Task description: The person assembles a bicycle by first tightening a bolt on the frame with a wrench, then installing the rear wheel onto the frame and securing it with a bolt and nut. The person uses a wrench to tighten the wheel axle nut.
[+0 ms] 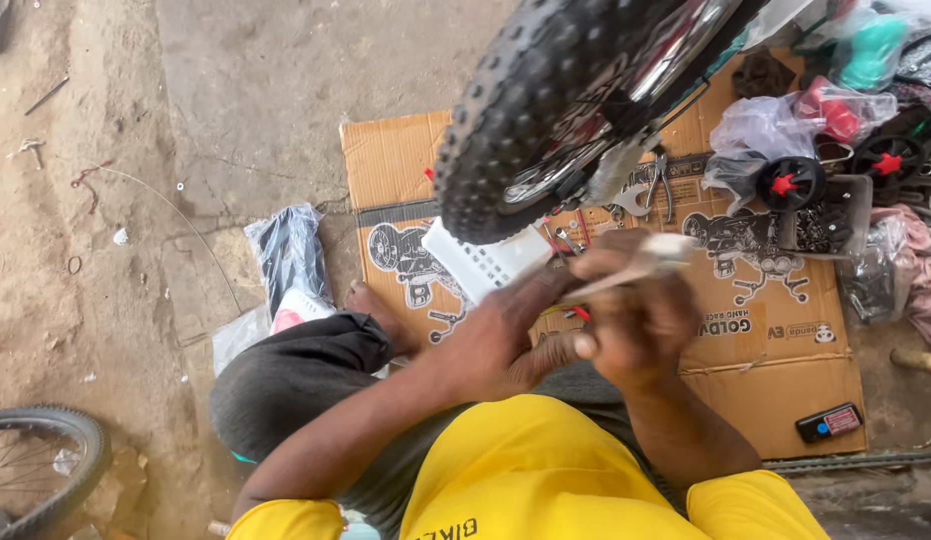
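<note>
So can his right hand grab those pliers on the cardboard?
Probably yes. The pliers lie in the open just past the right hand, beside the tyre, but that hand is already holding a small pale part.

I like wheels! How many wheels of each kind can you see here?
Big knobby black bicycle tyre wheel: 1
Thin spoked bicycle wheel on the ground: 1
Small black training wheels with red hubs: 2
Total: 4

Head view, straight down, close over lap
</note>
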`<action>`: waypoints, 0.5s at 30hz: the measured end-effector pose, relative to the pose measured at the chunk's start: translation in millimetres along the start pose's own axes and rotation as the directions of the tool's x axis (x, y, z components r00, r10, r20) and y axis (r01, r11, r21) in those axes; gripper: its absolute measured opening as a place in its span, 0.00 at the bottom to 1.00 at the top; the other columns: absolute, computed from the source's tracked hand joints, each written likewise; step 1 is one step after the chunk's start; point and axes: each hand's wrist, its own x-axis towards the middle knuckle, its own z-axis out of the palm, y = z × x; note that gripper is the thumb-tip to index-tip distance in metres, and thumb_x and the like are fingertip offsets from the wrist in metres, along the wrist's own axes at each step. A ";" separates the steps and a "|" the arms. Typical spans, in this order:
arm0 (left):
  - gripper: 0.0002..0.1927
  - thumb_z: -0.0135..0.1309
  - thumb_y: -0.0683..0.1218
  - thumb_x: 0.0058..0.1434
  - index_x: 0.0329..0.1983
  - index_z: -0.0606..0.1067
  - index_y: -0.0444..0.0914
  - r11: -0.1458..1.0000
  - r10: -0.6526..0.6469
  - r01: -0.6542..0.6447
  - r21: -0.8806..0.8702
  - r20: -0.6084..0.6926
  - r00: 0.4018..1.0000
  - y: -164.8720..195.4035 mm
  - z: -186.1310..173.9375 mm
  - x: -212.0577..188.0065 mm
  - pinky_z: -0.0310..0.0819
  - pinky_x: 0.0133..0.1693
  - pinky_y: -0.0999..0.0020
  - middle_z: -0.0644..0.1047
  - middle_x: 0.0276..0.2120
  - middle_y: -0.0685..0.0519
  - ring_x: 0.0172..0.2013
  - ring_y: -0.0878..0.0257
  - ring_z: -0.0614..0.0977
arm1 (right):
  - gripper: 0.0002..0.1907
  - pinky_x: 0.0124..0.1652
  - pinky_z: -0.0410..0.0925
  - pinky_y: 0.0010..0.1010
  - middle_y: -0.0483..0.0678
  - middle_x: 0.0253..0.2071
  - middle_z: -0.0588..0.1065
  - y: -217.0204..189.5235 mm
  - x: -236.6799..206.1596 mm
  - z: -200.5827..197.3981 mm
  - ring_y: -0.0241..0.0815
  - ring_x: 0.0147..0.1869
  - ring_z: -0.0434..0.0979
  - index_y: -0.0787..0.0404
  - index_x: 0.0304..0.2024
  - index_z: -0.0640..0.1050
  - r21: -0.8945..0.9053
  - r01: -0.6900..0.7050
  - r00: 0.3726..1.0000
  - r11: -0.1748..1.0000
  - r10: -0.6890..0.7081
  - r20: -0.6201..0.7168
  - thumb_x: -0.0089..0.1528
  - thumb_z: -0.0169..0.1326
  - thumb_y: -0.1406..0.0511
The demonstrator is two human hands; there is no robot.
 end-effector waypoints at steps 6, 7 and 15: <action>0.15 0.44 0.47 0.77 0.50 0.73 0.30 0.977 0.095 -0.154 -0.147 -0.344 0.934 -51.2 -11.9 -18.7 0.67 0.30 0.65 0.73 0.30 0.51 0.28 0.62 0.73 | 0.22 0.52 0.66 0.29 0.49 0.45 0.74 76.9 9.8 13.6 0.37 0.47 0.72 0.62 0.57 0.72 0.280 -0.053 0.915 0.958 0.159 -0.371 0.71 0.60 0.54; 0.14 0.41 0.45 0.78 0.49 0.73 0.30 0.983 0.182 -0.148 0.112 -0.432 0.883 -54.5 -26.2 -20.3 0.66 0.29 0.66 0.74 0.31 0.50 0.28 0.63 0.73 | 0.25 0.54 0.66 0.29 0.48 0.48 0.74 93.4 7.6 10.4 0.37 0.50 0.71 0.63 0.58 0.71 0.282 -0.089 0.928 0.955 0.182 -0.324 0.70 0.61 0.52; 0.11 0.48 0.45 0.75 0.50 0.76 0.33 0.944 -0.289 0.184 -0.275 -0.417 0.861 -90.0 -139.9 73.9 0.65 0.25 0.73 0.73 0.28 0.57 0.24 0.71 0.71 | 0.40 0.53 0.66 0.32 0.41 0.48 0.69 200.7 16.4 -12.9 0.36 0.50 0.69 0.61 0.59 0.68 0.342 -0.250 0.939 0.906 0.313 -0.144 0.57 0.75 0.50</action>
